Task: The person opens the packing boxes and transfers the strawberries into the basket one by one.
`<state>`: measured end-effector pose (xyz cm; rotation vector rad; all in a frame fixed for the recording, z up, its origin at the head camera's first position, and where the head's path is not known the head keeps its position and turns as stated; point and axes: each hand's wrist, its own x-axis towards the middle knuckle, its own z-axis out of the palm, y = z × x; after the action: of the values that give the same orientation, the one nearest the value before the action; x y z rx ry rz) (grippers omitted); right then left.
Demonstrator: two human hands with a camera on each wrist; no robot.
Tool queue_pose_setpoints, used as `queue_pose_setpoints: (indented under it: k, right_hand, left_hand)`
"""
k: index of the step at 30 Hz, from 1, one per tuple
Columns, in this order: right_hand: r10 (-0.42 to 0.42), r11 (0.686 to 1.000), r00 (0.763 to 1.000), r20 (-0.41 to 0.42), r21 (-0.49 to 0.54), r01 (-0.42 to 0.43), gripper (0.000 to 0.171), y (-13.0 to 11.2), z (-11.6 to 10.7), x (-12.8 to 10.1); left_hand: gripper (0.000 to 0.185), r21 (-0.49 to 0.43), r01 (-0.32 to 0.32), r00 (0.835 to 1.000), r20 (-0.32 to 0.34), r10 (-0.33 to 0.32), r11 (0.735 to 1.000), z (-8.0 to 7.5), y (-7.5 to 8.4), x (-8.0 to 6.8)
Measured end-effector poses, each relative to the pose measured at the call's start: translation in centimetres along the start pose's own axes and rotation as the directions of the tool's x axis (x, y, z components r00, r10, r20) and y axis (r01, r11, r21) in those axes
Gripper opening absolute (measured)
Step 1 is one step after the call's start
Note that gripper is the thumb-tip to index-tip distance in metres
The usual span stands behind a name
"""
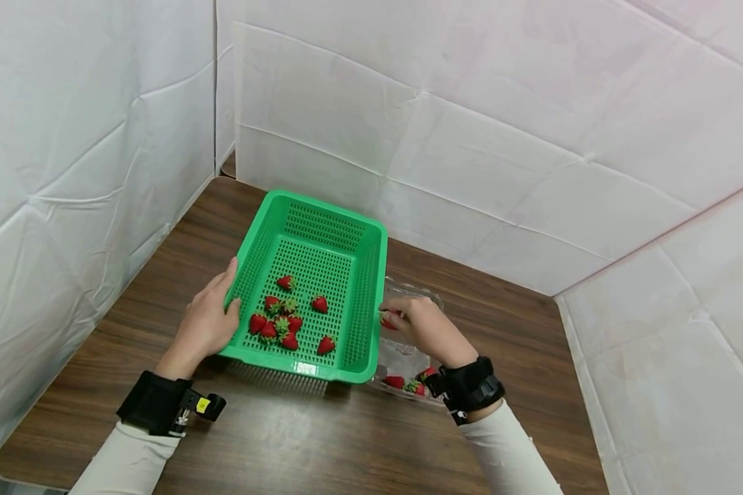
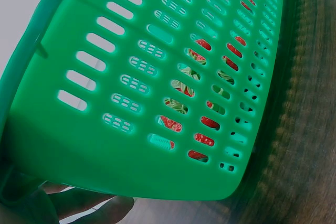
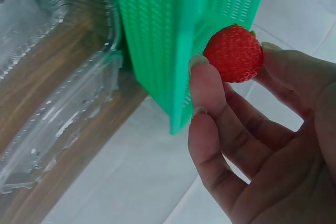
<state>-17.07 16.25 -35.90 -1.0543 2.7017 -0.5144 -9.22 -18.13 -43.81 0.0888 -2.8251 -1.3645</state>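
strawberry (image 3: 233, 52) pinched between right-hand fingers (image 3: 207, 85)

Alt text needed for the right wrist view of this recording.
The right hand pinches a red strawberry between fingertips beside the wall of a green slotted basket. A clear plastic clamshell container lies open on the wooden table at left.

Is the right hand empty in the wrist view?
No, the right hand pinches a strawberry at its fingertips, beside the green basket.
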Motion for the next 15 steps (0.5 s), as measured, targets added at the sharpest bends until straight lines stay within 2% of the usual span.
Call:
queue_pose_setpoints:
  k: [15]
  right_hand:
    - [-0.031,0.999,1.0,-0.001,-0.028,0.03,0.02,-2.8,-0.7,2.9]
  left_hand:
    - [0.071,0.003,0.0,1.0,0.001,0.0,1.0,0.0,0.0,0.0]
